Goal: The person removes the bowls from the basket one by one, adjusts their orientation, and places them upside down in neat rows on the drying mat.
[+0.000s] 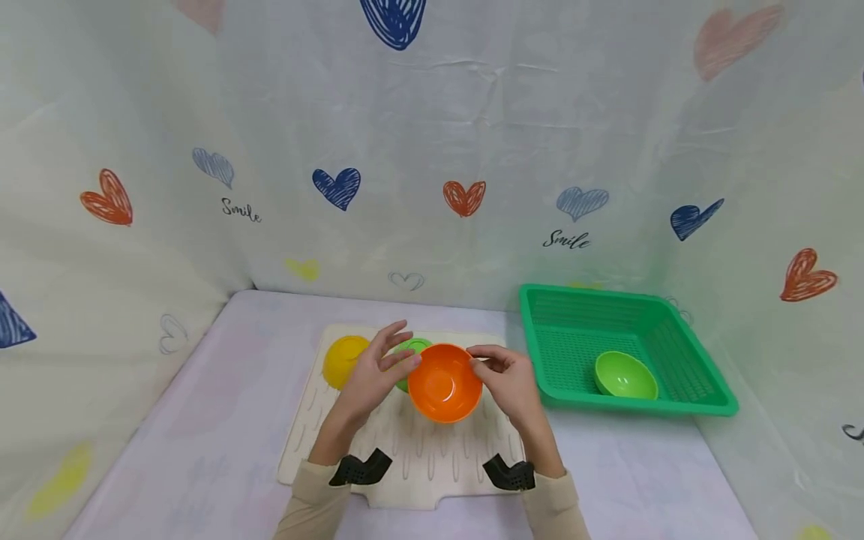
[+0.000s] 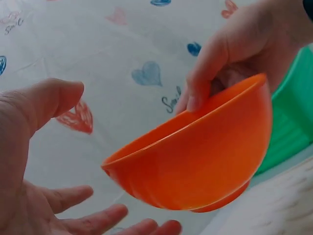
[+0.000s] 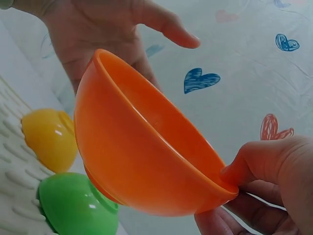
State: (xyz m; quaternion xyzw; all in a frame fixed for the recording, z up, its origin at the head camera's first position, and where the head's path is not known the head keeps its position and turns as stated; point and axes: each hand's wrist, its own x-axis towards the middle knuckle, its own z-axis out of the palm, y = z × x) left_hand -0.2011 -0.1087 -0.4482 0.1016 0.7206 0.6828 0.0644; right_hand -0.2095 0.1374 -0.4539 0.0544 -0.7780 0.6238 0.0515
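Hands meet over the middle of the ribbed cream drying mat [image 1: 405, 457] that lies on the pale table [image 1: 202, 450], toward its front edge. Our right hand [image 1: 511, 384] pinches the rim of the round orange plastic bowl [image 1: 445, 382], thumb inside the lip and fingers curled under it, as the right wrist view shows [image 3: 274, 176]; that grip is narrow and closed on the bowl. The bowl is lifted clear of the mat and tilted, its opening turned up and toward us. Our left hand [image 1: 370, 375] is spread wide beside the bowl's left side, fingers straight and relaxed, palm facing the bowl; from the left wrist view [image 2: 29, 147] a gap shows between palm and bowl, so it holds nothing.

Behind the orange bowl, on the far part of the mat, a small yellow plastic bowl [image 1: 343, 358] sits upside down, and a light green plastic bowl [image 1: 410, 349] stands just beside it, partly hidden by our left hand. Near the table's right edge we see a square green plastic basket [image 1: 675, 330] with perforated walls; another light green bowl [image 1: 625, 375] lies inside it, opening up.
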